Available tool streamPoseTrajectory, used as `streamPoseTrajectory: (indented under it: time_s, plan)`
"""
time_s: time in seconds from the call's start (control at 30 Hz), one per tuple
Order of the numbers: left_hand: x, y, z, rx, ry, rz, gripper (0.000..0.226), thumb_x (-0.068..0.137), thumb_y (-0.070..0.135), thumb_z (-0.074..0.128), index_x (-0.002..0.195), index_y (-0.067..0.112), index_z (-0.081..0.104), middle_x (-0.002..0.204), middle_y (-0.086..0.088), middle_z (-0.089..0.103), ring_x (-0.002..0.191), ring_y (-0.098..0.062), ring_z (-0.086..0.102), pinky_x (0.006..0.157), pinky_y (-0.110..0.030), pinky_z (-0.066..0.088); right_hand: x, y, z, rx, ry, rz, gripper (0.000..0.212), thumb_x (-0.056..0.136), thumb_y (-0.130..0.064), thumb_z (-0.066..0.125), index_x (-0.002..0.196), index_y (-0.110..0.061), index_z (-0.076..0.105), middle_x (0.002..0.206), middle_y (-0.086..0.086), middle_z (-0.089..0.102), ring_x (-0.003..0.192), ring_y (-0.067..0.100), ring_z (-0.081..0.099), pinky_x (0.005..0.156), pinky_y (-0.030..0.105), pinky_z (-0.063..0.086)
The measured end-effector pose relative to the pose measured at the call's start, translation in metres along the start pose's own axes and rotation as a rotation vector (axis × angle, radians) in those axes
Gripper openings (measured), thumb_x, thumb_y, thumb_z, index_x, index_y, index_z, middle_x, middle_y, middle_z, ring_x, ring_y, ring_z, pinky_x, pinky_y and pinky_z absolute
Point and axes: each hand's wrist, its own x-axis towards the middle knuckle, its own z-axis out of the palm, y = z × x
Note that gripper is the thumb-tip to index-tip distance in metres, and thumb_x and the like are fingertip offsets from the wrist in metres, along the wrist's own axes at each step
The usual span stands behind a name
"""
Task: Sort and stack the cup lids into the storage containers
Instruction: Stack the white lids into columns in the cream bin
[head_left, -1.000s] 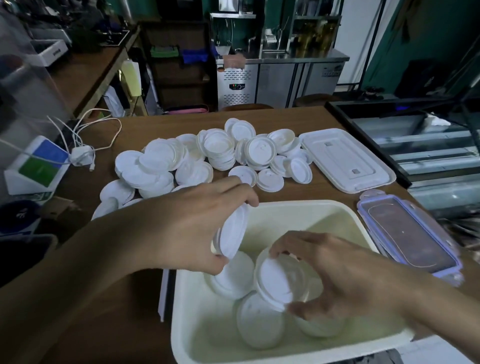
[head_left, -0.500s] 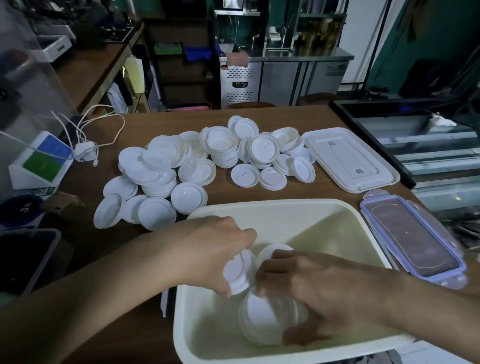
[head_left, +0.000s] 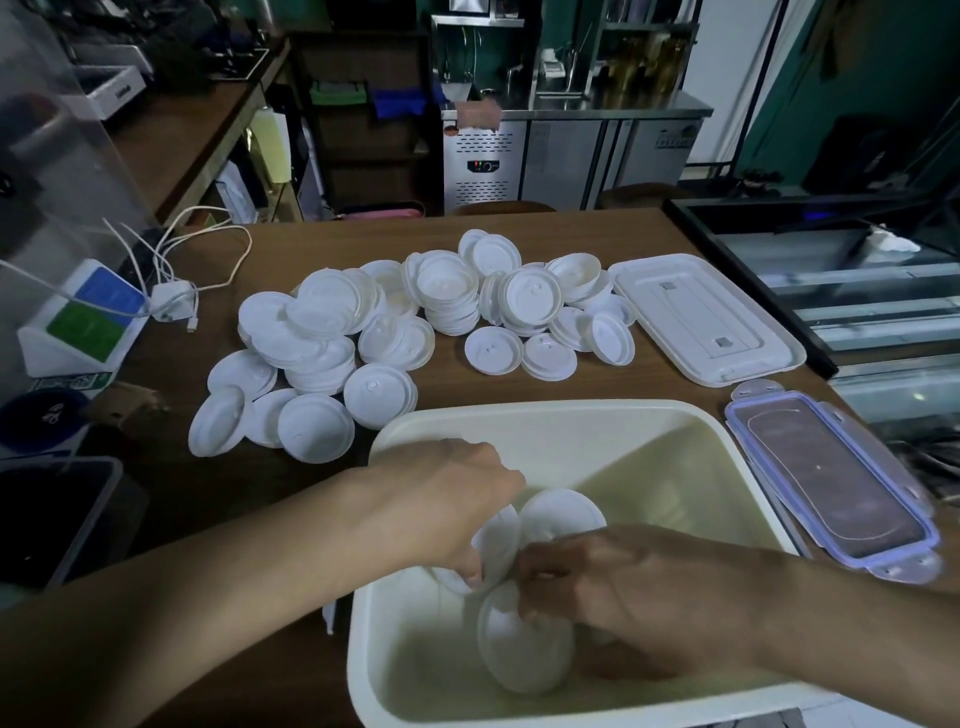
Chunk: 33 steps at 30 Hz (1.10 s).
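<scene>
A cream storage container (head_left: 597, 415) sits at the table's near edge. Both hands reach down into it. My left hand (head_left: 447, 504) pinches a white cup lid (head_left: 497, 540) held on edge. My right hand (head_left: 623, 587) presses on a stack of white lids (head_left: 519, 649) lying near the container's floor; another lid (head_left: 563, 512) leans behind it. A large pile of loose white cup lids (head_left: 415, 317) is spread over the wooden table beyond the container.
A white container cover (head_left: 701, 317) lies at the right of the pile. A clear lid with a purple rim (head_left: 831, 483) lies beside the container. A white charger with cables (head_left: 171, 301) and a blue-green card stand (head_left: 83, 322) are at the left.
Both hands have dropped deeper into the container. The left hand's lid has come down next to the stack, and the right hand has moved from a single lid onto the stack.
</scene>
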Motion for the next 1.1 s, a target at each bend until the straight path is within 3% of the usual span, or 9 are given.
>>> streamPoseTrajectory:
  time_s: [0.17, 0.33, 0.5, 0.63, 0.7, 0.83, 0.97, 1.1]
  plan:
    - [-0.006, -0.012, -0.001, -0.06, 0.011, 0.015, 0.06, 0.08, 0.049, 0.083, 0.125, 0.027, 0.051, 0.107, 0.009, 0.046, 0.105, -0.019, 0.051, 0.083, -0.042, 0.053, -0.003, -0.005, -0.006, 0.06, -0.026, 0.007, 0.049, 0.089, -0.022, 0.068, 0.137, -0.026, 0.06, 0.143, -0.008, 0.048, 0.122, 0.017, 0.054, 0.1, 0.032, 0.052]
    - [-0.007, -0.016, 0.003, 0.024, 0.033, 0.028, 0.042, 0.087, 0.036, 0.078, 0.119, 0.026, 0.052, 0.104, 0.009, 0.043, 0.105, -0.023, 0.054, 0.084, -0.046, 0.054, -0.004, -0.006, -0.003, 0.08, -0.054, 0.015, 0.041, 0.088, -0.025, 0.069, 0.129, -0.026, 0.065, 0.142, -0.009, 0.051, 0.12, 0.0, 0.04, 0.094, 0.008, 0.035]
    - [-0.009, -0.014, 0.001, 0.055, 0.064, 0.057, 0.035, 0.09, 0.041, 0.075, 0.117, 0.031, 0.055, 0.091, 0.012, 0.032, 0.094, -0.018, 0.047, 0.08, -0.038, 0.049, -0.007, -0.005, -0.006, 0.154, -0.045, 0.042, 0.039, 0.092, -0.023, 0.062, 0.131, -0.021, 0.064, 0.146, -0.008, 0.048, 0.133, 0.007, 0.047, 0.109, 0.025, 0.044]
    - [-0.008, -0.012, 0.0, 0.054, 0.035, 0.103, 0.053, 0.093, 0.04, 0.074, 0.141, 0.036, 0.053, 0.118, 0.01, 0.048, 0.11, -0.021, 0.052, 0.086, -0.037, 0.048, -0.008, -0.004, -0.007, 0.141, -0.059, 0.062, 0.04, 0.093, -0.023, 0.056, 0.132, -0.021, 0.063, 0.147, -0.008, 0.051, 0.135, 0.011, 0.05, 0.108, 0.032, 0.046]
    - [-0.006, -0.009, 0.0, 0.072, 0.006, 0.098, 0.05, 0.092, 0.037, 0.075, 0.138, 0.031, 0.057, 0.118, 0.005, 0.05, 0.111, -0.024, 0.055, 0.087, -0.039, 0.05, -0.008, -0.004, -0.007, 0.137, -0.059, 0.065, 0.039, 0.093, -0.021, 0.057, 0.132, -0.02, 0.064, 0.149, -0.009, 0.05, 0.135, 0.011, 0.051, 0.11, 0.031, 0.045]
    - [0.0, -0.004, 0.004, 0.142, 0.043, 0.089, 0.028, 0.089, 0.032, 0.078, 0.109, 0.018, 0.064, 0.098, 0.001, 0.047, 0.096, -0.029, 0.058, 0.078, -0.043, 0.054, -0.008, -0.002, -0.007, 0.154, -0.065, 0.081, 0.042, 0.094, -0.02, 0.059, 0.135, -0.018, 0.064, 0.151, -0.009, 0.05, 0.136, 0.007, 0.049, 0.114, 0.024, 0.04]
    - [0.0, -0.003, 0.006, 0.115, 0.025, 0.08, 0.038, 0.086, 0.041, 0.081, 0.111, 0.018, 0.064, 0.096, 0.003, 0.042, 0.095, -0.027, 0.056, 0.073, -0.038, 0.048, -0.009, -0.002, -0.006, 0.152, -0.067, 0.087, 0.046, 0.095, -0.022, 0.06, 0.14, -0.02, 0.061, 0.154, -0.01, 0.046, 0.137, 0.009, 0.049, 0.114, 0.026, 0.041]
    - [-0.001, -0.001, 0.008, 0.133, 0.045, 0.06, 0.035, 0.086, 0.034, 0.078, 0.114, 0.018, 0.064, 0.1, 0.0, 0.046, 0.094, -0.028, 0.056, 0.074, -0.039, 0.051, -0.009, -0.003, -0.006, 0.146, -0.073, 0.096, 0.047, 0.095, -0.023, 0.06, 0.141, -0.017, 0.06, 0.155, -0.008, 0.046, 0.139, 0.009, 0.047, 0.116, 0.024, 0.037]
